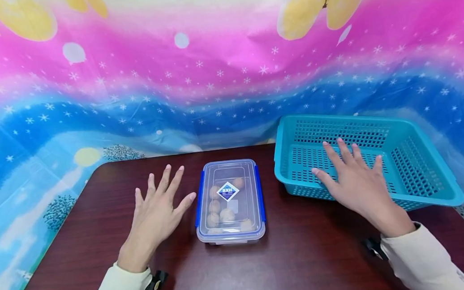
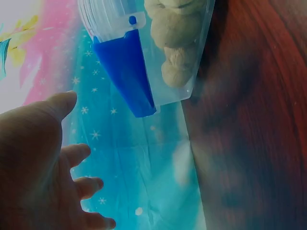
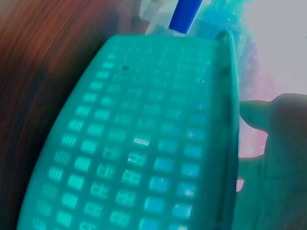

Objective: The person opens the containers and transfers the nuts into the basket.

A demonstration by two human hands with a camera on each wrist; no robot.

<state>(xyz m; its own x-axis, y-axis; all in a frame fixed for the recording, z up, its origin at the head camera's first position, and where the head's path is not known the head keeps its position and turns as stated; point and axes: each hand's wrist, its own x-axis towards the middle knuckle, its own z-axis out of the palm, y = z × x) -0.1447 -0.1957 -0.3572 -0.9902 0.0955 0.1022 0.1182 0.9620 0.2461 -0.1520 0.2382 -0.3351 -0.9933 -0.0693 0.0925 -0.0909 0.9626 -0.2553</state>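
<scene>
A clear plastic food container (image 1: 237, 169) with blue side clips sits on the dark wooden table. Through its lid and wall show several round, tan, walnut-like pieces (image 2: 175, 31). My left hand (image 1: 156, 217), fingers spread and straight, is held just left of the container and grips nothing; its thumb points toward the blue clip (image 2: 125, 72). To the right stands a teal perforated basket (image 1: 440, 171), with nothing inside it. My right hand (image 1: 357, 183) is over the basket's near rim, fingers spread, and holds nothing. In the right wrist view, the basket's side wall covers part of that hand.
Dark red-brown tabletop (image 1: 233, 275) lies in front of the container and between it and the basket. A colourful patterned cloth (image 1: 219, 83) hangs behind the table and down its left side. The container and basket stand near the table's back edge.
</scene>
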